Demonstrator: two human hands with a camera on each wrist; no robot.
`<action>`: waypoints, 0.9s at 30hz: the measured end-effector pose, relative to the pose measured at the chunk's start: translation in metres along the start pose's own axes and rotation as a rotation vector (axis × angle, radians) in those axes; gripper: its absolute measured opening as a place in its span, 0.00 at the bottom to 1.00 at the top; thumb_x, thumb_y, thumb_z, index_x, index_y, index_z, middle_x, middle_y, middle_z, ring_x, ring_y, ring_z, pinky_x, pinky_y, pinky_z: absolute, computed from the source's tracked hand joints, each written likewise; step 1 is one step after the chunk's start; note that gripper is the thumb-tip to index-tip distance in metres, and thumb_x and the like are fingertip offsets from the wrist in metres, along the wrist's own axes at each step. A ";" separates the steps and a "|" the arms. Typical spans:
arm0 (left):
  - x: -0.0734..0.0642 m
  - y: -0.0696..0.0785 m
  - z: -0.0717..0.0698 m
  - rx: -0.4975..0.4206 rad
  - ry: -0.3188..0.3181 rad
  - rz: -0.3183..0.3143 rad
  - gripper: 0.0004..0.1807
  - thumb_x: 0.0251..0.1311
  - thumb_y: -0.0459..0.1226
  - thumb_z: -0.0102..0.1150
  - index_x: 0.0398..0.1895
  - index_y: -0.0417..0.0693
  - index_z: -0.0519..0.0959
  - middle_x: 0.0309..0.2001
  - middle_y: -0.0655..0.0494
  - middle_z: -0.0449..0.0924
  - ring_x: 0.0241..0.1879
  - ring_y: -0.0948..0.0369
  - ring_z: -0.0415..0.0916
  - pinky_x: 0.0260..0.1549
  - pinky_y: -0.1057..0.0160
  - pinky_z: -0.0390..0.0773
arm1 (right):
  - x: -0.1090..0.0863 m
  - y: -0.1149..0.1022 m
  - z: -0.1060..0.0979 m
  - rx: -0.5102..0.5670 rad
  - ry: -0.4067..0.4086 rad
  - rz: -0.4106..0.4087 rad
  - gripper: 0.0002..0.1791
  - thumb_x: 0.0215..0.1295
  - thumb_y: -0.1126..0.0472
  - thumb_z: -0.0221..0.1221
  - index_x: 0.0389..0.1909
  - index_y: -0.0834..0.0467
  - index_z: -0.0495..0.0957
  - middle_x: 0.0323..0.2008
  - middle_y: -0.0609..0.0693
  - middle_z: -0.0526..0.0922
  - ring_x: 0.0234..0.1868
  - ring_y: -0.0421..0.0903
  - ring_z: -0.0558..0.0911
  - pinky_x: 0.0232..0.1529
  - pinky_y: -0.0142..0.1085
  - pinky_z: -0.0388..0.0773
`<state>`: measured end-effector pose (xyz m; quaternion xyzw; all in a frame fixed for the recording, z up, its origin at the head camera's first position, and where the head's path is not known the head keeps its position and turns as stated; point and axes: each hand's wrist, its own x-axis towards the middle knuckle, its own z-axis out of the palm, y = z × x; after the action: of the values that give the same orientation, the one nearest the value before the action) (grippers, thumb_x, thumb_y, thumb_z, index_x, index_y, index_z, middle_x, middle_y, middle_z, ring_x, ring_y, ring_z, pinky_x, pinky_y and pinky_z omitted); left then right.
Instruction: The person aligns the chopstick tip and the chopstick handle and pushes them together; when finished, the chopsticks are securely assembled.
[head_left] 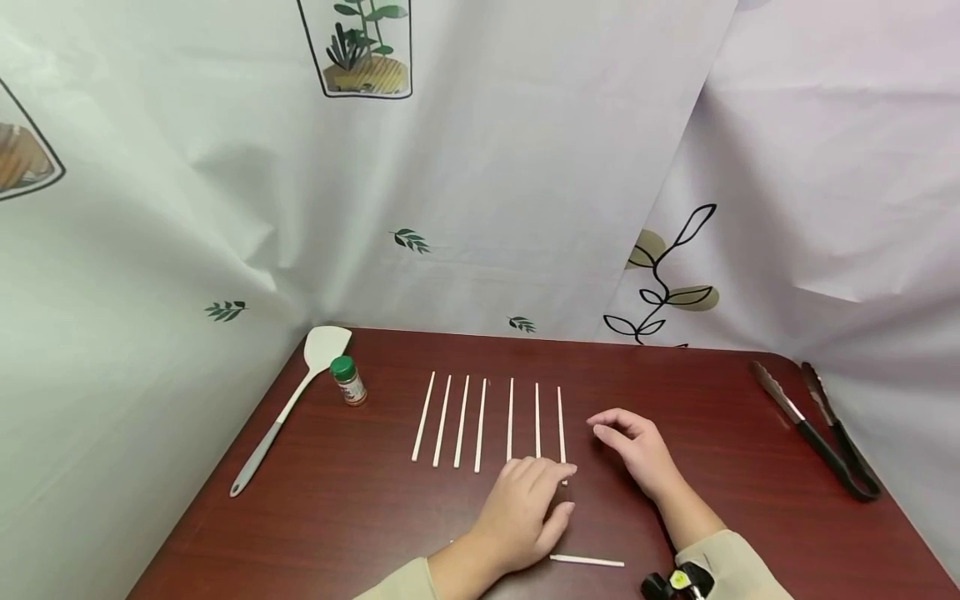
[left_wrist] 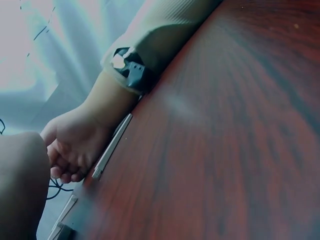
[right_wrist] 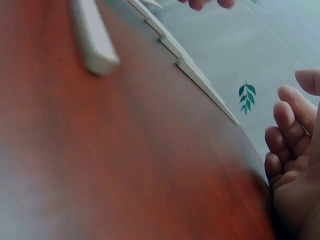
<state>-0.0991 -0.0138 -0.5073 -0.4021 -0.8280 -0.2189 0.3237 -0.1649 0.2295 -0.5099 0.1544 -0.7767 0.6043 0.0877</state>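
Several thin white sticks, shaped like chopsticks [head_left: 461,421], lie roughly parallel in a row on the dark red table. My left hand [head_left: 525,512] is over the near ends of the row's right part, its fingertips right at the near end of the rightmost stick [head_left: 561,425]. To the right of that stick, my right hand [head_left: 641,454] hovers with loosely bent fingers and nothing in them. Another white stick [head_left: 587,561] lies crosswise near the front, just right of the left wrist. In the right wrist view, my right hand [right_wrist: 297,160] shows relaxed fingers.
On the left lie a white spatula [head_left: 285,408] with a grey handle and a green-capped spice jar [head_left: 349,382], standing by its blade. Black-handled tongs [head_left: 825,442] lie at the right edge. A patterned white cloth [head_left: 510,208] hangs behind the table.
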 end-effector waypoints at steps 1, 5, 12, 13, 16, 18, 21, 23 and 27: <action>-0.001 -0.001 -0.001 -0.008 -0.001 0.001 0.27 0.59 0.41 0.69 0.63 0.48 0.78 0.47 0.61 0.81 0.46 0.63 0.79 0.47 0.63 0.75 | -0.003 0.000 0.000 -0.019 -0.005 -0.021 0.07 0.71 0.70 0.65 0.45 0.66 0.87 0.42 0.61 0.88 0.43 0.36 0.82 0.46 0.27 0.76; -0.006 -0.005 -0.007 -0.033 -0.020 -0.021 0.29 0.59 0.41 0.68 0.65 0.47 0.77 0.49 0.60 0.82 0.47 0.63 0.80 0.48 0.62 0.75 | -0.013 -0.003 0.002 -0.080 -0.001 -0.083 0.05 0.68 0.72 0.67 0.41 0.62 0.88 0.38 0.52 0.90 0.40 0.37 0.83 0.44 0.27 0.76; -0.020 -0.016 -0.022 -0.064 -0.035 -0.047 0.29 0.60 0.40 0.67 0.66 0.47 0.77 0.50 0.60 0.82 0.49 0.64 0.80 0.50 0.62 0.77 | -0.035 -0.004 0.009 -0.196 0.129 -0.160 0.13 0.60 0.74 0.73 0.31 0.51 0.88 0.30 0.42 0.87 0.32 0.35 0.82 0.37 0.26 0.75; -0.023 -0.017 -0.025 -0.066 -0.038 -0.047 0.29 0.60 0.40 0.67 0.66 0.47 0.77 0.50 0.60 0.82 0.49 0.64 0.79 0.50 0.61 0.77 | -0.038 -0.006 0.010 -0.204 0.136 -0.187 0.14 0.58 0.75 0.73 0.30 0.51 0.87 0.30 0.42 0.87 0.32 0.36 0.82 0.36 0.25 0.75; -0.030 -0.020 -0.031 -0.066 -0.049 -0.040 0.27 0.59 0.40 0.67 0.63 0.48 0.78 0.50 0.62 0.82 0.48 0.64 0.79 0.51 0.61 0.78 | -0.046 -0.007 0.010 -0.220 0.115 -0.261 0.17 0.56 0.77 0.73 0.31 0.49 0.87 0.30 0.42 0.86 0.31 0.36 0.82 0.35 0.26 0.75; -0.034 -0.022 -0.036 -0.064 -0.048 -0.026 0.25 0.59 0.39 0.67 0.61 0.49 0.79 0.49 0.63 0.82 0.46 0.64 0.78 0.52 0.61 0.78 | -0.051 -0.009 0.010 -0.231 0.079 -0.291 0.18 0.56 0.75 0.75 0.32 0.47 0.87 0.31 0.40 0.87 0.32 0.36 0.83 0.36 0.27 0.76; -0.042 -0.024 -0.043 -0.069 -0.040 -0.003 0.22 0.57 0.38 0.68 0.56 0.50 0.81 0.46 0.64 0.82 0.42 0.65 0.77 0.49 0.63 0.77 | -0.060 -0.009 0.011 -0.245 0.028 -0.326 0.19 0.56 0.73 0.76 0.35 0.43 0.87 0.32 0.37 0.86 0.34 0.36 0.83 0.37 0.28 0.77; -0.048 -0.027 -0.048 -0.075 -0.033 0.015 0.19 0.57 0.37 0.69 0.52 0.51 0.82 0.44 0.64 0.82 0.40 0.66 0.76 0.48 0.64 0.77 | -0.065 -0.009 0.013 -0.241 0.005 -0.385 0.21 0.53 0.74 0.77 0.36 0.43 0.87 0.33 0.37 0.85 0.34 0.36 0.83 0.37 0.29 0.77; -0.060 -0.031 -0.058 -0.104 -0.063 0.040 0.14 0.58 0.40 0.72 0.47 0.54 0.83 0.42 0.66 0.80 0.39 0.68 0.73 0.45 0.67 0.75 | -0.073 -0.008 0.020 -0.210 -0.045 -0.553 0.24 0.44 0.76 0.79 0.38 0.47 0.88 0.33 0.38 0.83 0.34 0.37 0.81 0.35 0.30 0.76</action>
<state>-0.0755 -0.0995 -0.5124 -0.4415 -0.8172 -0.2425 0.2802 -0.0926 0.2185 -0.5312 0.3637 -0.7653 0.4701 0.2472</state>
